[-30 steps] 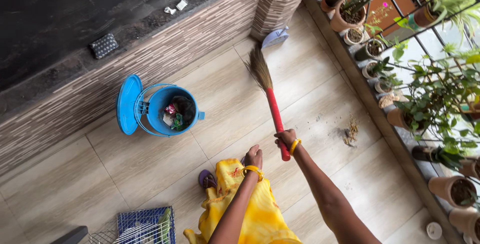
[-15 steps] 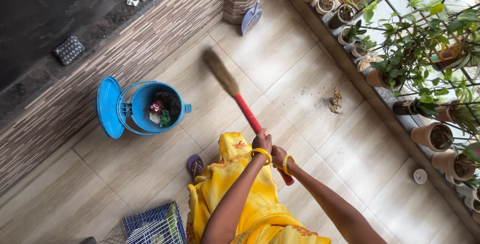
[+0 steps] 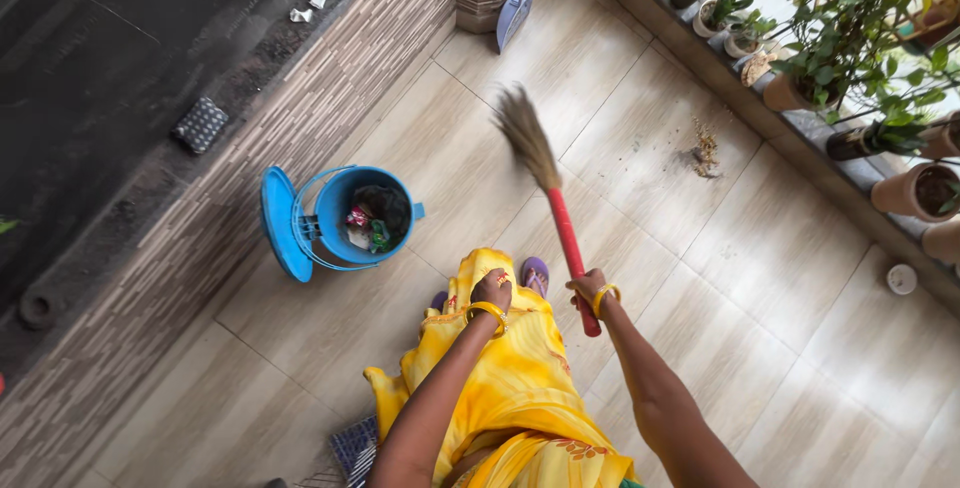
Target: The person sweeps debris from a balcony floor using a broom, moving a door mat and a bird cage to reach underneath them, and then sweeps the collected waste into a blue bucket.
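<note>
your right hand [image 3: 588, 288] has its fingers wrapped around the broom [image 3: 556, 201] at the handle's lower end; it looks light, stiff-handled, soft-bristled, angled over the floor [image 3: 800, 348]. your left hand [image 3: 492, 290] pinches yellow cloth [image 3: 500, 388].

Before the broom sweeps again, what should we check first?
1. Right hand grips the broom handle: ok.
2. Left hand off the broom, on the yellow cloth: ok.
3. Bristles touching the floor: cannot tell.
4. Dirt pile lying apart from the bristles: not ok.
5. Blue bin lid open: ok.
6. Dustpan out of reach by the pillar: not ok.
</note>
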